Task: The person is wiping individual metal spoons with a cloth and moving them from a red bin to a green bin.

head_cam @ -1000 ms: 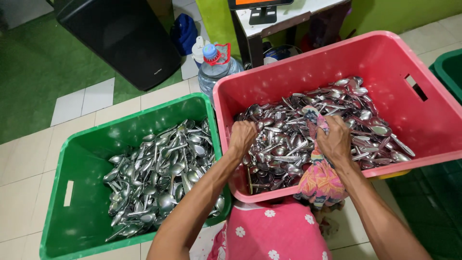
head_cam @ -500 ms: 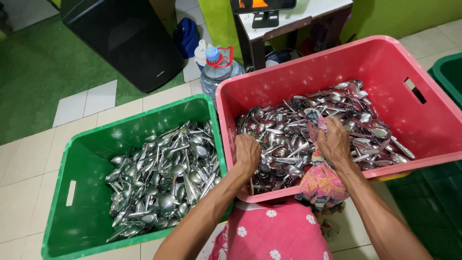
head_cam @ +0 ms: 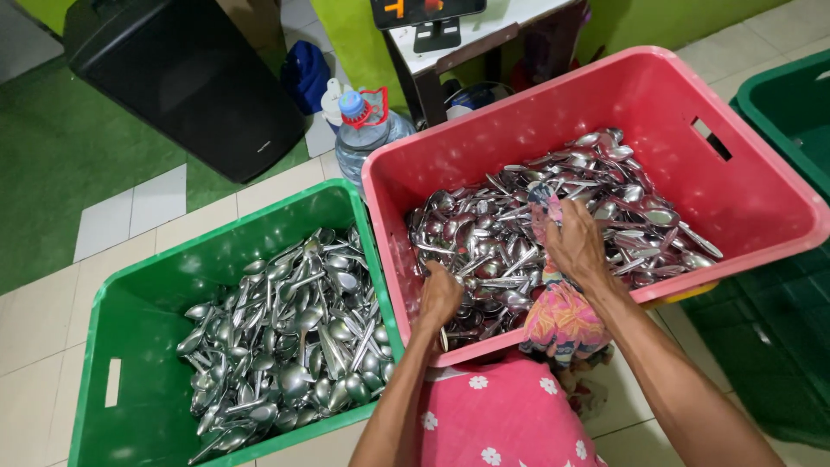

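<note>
Head view — tiled floor (head_cam: 35, 346), green walls, left hand (head_cam: 439, 296) fisted among spoons (head_cam: 519, 233), right hand (head_cam: 575, 246) gripping patterned cloth (head_cam: 562, 316).

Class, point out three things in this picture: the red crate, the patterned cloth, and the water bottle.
red crate (head_cam: 761, 195), head view, on its bare inner right wall.
patterned cloth (head_cam: 562, 320), head view, on the bunched part hanging over the crate's near rim.
water bottle (head_cam: 359, 138), head view, on its clear shoulder.

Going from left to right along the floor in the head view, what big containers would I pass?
Green crate of metal spoons → pink crate holding more spoons, where both hands work → dark green bin at the right edge.
</note>
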